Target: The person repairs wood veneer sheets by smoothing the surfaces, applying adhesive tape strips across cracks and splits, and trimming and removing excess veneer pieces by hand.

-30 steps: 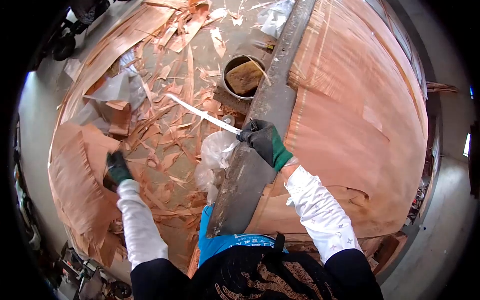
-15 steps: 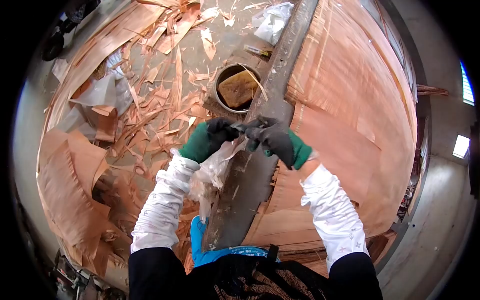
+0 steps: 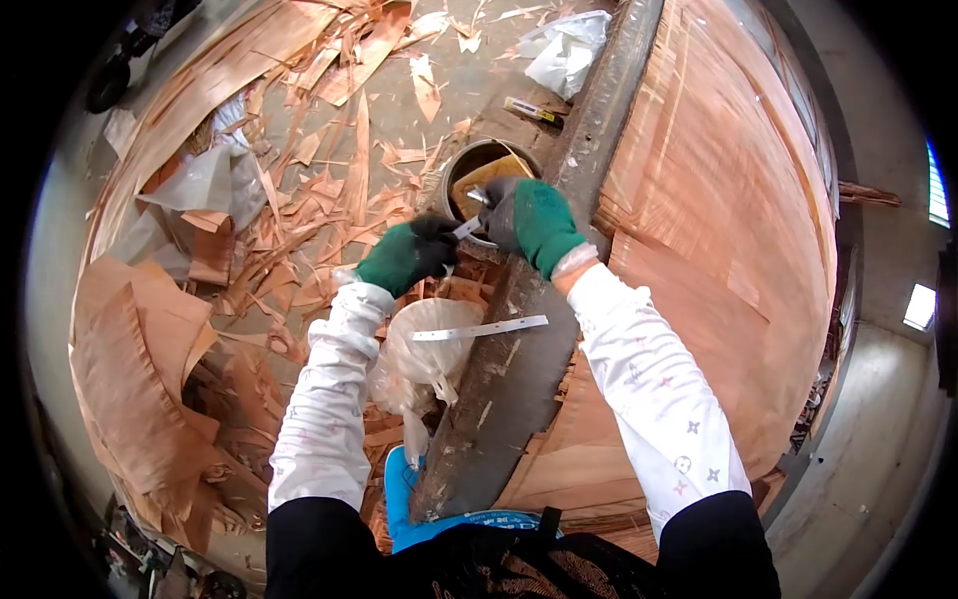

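Note:
My left hand (image 3: 411, 252), in a green and black glove, is closed with its fingertips pinching a white paper tape strip (image 3: 467, 229). My right hand (image 3: 534, 222), gloved alike, is closed on the strip's other part, over the metal pot (image 3: 448, 196). In that pot lies a yellow-brown sponge (image 3: 491, 174), partly covered by the right hand. Below the hands, a longer stretch of white tape with small dots or holes (image 3: 481, 330) crosses a clear plastic bag (image 3: 424, 364). Whether this stretch joins the held piece is hidden.
A dark beam (image 3: 519, 379) runs diagonally past the pot. Thin wood veneer sheets (image 3: 699, 260) lie to its right. Veneer scraps (image 3: 319, 200) cover the floor at left. A yellow utility knife (image 3: 534, 110) and white plastic (image 3: 569, 55) lie beyond the pot.
My right hand has moved up and over the pot, drawing apart from the left. White tape now shows between the hands and a longer stretch lies below, across the bag.

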The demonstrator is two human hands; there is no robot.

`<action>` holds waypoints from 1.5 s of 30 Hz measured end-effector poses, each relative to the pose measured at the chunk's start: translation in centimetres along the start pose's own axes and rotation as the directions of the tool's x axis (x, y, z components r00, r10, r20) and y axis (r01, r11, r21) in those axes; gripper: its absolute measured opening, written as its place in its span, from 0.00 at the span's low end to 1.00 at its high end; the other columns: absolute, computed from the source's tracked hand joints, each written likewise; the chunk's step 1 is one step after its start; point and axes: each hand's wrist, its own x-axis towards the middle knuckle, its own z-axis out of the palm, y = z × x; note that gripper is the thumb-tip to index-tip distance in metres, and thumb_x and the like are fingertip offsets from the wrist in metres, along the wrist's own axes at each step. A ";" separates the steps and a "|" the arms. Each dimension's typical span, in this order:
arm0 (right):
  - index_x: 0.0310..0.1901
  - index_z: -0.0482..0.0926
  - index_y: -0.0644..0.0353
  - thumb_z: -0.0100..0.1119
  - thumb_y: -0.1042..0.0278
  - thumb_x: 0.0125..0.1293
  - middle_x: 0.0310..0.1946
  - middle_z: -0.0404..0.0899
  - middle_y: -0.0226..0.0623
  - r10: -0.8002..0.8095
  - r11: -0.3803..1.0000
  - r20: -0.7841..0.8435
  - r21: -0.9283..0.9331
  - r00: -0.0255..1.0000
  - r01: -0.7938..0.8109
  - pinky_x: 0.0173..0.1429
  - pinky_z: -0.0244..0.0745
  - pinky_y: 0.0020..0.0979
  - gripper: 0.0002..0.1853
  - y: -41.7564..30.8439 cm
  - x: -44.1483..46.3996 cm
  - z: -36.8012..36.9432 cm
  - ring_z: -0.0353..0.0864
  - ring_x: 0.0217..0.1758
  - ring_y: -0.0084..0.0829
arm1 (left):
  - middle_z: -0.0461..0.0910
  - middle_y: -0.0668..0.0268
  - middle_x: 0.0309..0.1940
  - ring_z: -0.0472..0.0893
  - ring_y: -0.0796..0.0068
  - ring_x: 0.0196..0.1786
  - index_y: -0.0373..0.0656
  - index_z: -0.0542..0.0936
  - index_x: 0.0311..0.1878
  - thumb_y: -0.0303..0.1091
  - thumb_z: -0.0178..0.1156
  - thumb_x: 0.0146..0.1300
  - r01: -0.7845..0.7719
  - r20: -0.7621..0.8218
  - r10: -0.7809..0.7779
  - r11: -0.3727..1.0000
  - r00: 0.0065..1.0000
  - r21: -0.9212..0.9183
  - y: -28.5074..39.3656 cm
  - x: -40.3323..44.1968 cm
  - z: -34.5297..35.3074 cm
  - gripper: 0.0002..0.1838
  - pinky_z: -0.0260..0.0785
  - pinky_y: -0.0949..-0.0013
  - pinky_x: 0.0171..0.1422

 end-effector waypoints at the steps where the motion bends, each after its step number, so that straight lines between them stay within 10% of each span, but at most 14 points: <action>1: 0.36 0.85 0.58 0.59 0.62 0.55 0.38 0.83 0.51 0.010 0.999 0.002 -0.035 1.000 -0.009 0.47 0.78 0.42 0.12 0.0 0.7 -0.5 0.83 0.42 0.47 | 0.82 0.57 0.47 0.82 0.65 0.47 0.40 0.74 0.58 0.30 0.57 0.62 -0.203 -0.112 0.262 0.904 0.958 0.375 -0.7 0.0 -0.6 0.20 0.74 0.64 0.51; 4: 0.36 0.85 0.58 0.59 0.61 0.54 0.37 0.83 0.50 0.023 0.997 -0.080 -0.069 0.996 -0.029 0.46 0.78 0.42 0.12 0.6 3.3 0.5 0.83 0.41 0.49 | 0.75 0.58 0.59 0.73 0.59 0.62 0.44 0.73 0.61 0.34 0.61 0.59 0.015 -0.202 0.646 0.284 0.736 0.959 0.2 -0.3 1.7 0.25 0.63 0.54 0.65; 6: 0.36 0.85 0.57 0.56 0.62 0.58 0.36 0.83 0.48 0.015 0.990 -0.067 -0.139 0.998 -0.024 0.45 0.78 0.41 0.11 0.4 4.5 1.7 0.84 0.41 0.47 | 0.66 0.56 0.67 0.63 0.55 0.71 0.45 0.72 0.62 0.44 0.63 0.55 -0.069 -0.081 0.673 0.192 0.735 0.979 -1.0 0.6 4.0 0.31 0.50 0.44 0.73; 12: 0.32 0.85 0.52 0.55 0.65 0.59 0.30 0.85 0.41 -0.221 0.911 -0.187 -0.391 0.957 0.134 0.37 0.78 0.38 0.09 0.8 5.4 2.6 0.86 0.33 0.39 | 0.67 0.56 0.66 0.59 0.54 0.73 0.43 0.72 0.62 0.52 0.63 0.54 -0.037 -0.037 0.751 0.081 0.660 0.996 -4.1 5.6 6.3 0.35 0.45 0.35 0.71; 16: 0.30 0.81 0.55 0.57 0.67 0.58 0.21 0.79 0.43 -0.146 0.982 -0.403 -0.173 0.904 0.081 0.30 0.75 0.43 0.05 5.5 -0.4 -5.5 0.81 0.26 0.47 | 0.65 0.57 0.67 0.60 0.56 0.73 0.44 0.71 0.65 0.49 0.63 0.54 -0.061 -0.035 0.670 0.120 0.742 0.991 -3.2 4.3 5.9 0.36 0.40 0.35 0.74; 20: 0.36 0.79 0.58 0.55 0.68 0.60 0.27 0.78 0.46 0.046 0.914 -0.594 -0.299 0.803 -0.274 0.33 0.73 0.45 0.06 18.6 -18.1 -18.0 0.78 0.30 0.49 | 0.62 0.56 0.70 0.58 0.58 0.74 0.42 0.71 0.64 0.50 0.64 0.53 -0.121 0.056 0.695 0.045 0.717 0.992 -3.6 4.1 5.1 0.36 0.38 0.38 0.75; 25: 0.40 0.80 0.63 0.55 0.70 0.58 0.34 0.80 0.55 0.458 0.525 -0.778 -0.153 0.430 -0.837 0.42 0.75 0.46 0.10 28.2 -47.8 -24.4 0.80 0.40 0.52 | 0.61 0.54 0.70 0.56 0.54 0.74 0.44 0.68 0.67 0.52 0.61 0.55 -0.067 0.087 0.624 -0.056 0.777 0.996 -3.8 4.8 4.2 0.38 0.36 0.37 0.76; 26: 0.35 0.79 0.62 0.55 0.66 0.63 0.33 0.80 0.51 0.434 0.405 -0.745 -0.340 0.506 -0.848 0.41 0.74 0.44 0.08 30.1 -52.2 -22.8 0.79 0.39 0.52 | 0.61 0.54 0.70 0.57 0.53 0.74 0.43 0.67 0.67 0.52 0.61 0.55 -0.011 0.039 0.579 -0.052 0.814 0.999 -3.2 4.7 4.6 0.38 0.36 0.38 0.76; 29: 0.34 0.79 0.60 0.60 0.66 0.61 0.31 0.79 0.47 0.479 0.785 -0.716 0.091 0.507 -0.613 0.37 0.74 0.43 0.07 18.1 -52.1 -18.5 0.79 0.35 0.50 | 0.63 0.53 0.69 0.58 0.50 0.72 0.41 0.67 0.66 0.54 0.59 0.56 -0.055 -0.001 0.673 0.063 0.740 0.996 4.7 1.5 11.2 0.38 0.40 0.40 0.75; 32: 0.37 0.79 0.59 0.61 0.67 0.57 0.32 0.79 0.45 0.271 0.963 -0.708 0.194 0.652 -0.189 0.37 0.74 0.42 0.08 10.4 -49.5 -13.5 0.80 0.34 0.48 | 0.71 0.48 0.59 0.69 0.45 0.64 0.40 0.72 0.62 0.43 0.71 0.49 -0.838 0.465 0.808 0.064 0.362 0.542 14.3 -10.7 23.7 0.37 0.59 0.50 0.69; 35: 0.40 0.78 0.57 0.63 0.67 0.54 0.32 0.79 0.43 0.010 0.947 -0.793 0.203 0.608 0.249 0.36 0.75 0.42 0.12 4.7 -47.0 -9.7 0.80 0.33 0.46 | 0.74 0.54 0.58 0.73 0.50 0.60 0.40 0.72 0.61 0.35 0.69 0.52 -0.953 0.789 0.544 0.070 0.285 0.296 16.5 -21.5 30.1 0.31 0.61 0.52 0.67; 39: 0.40 0.79 0.56 0.64 0.64 0.52 0.32 0.79 0.40 0.025 0.893 -0.817 0.277 0.576 0.355 0.36 0.75 0.41 0.13 -0.6 -49.0 -8.3 0.80 0.32 0.45 | 0.83 0.62 0.44 0.82 0.73 0.44 0.36 0.75 0.57 0.23 0.60 0.59 -0.689 0.666 0.311 0.585 0.678 0.428 13.0 -27.5 28.6 0.21 0.74 0.70 0.45; 43: 0.34 0.77 0.56 0.63 0.58 0.54 0.27 0.74 0.40 0.049 0.811 -0.932 0.247 0.360 0.531 0.35 0.74 0.42 0.12 -3.3 -49.1 -5.7 0.77 0.35 0.44 | 0.84 0.60 0.41 0.82 0.75 0.38 0.38 0.75 0.60 0.22 0.54 0.63 -0.448 0.318 0.316 0.645 0.894 0.619 14.0 -36.8 29.2 0.20 0.73 0.75 0.36; 45: 0.34 0.76 0.59 0.63 0.61 0.53 0.29 0.75 0.46 0.168 0.685 -0.850 0.465 0.500 0.560 0.36 0.73 0.43 0.12 -4.2 -50.8 -5.4 0.77 0.34 0.47 | 0.84 0.60 0.42 0.82 0.74 0.37 0.39 0.72 0.63 0.24 0.52 0.65 -0.418 0.261 0.333 0.609 0.906 0.674 12.9 -39.1 29.1 0.22 0.72 0.75 0.32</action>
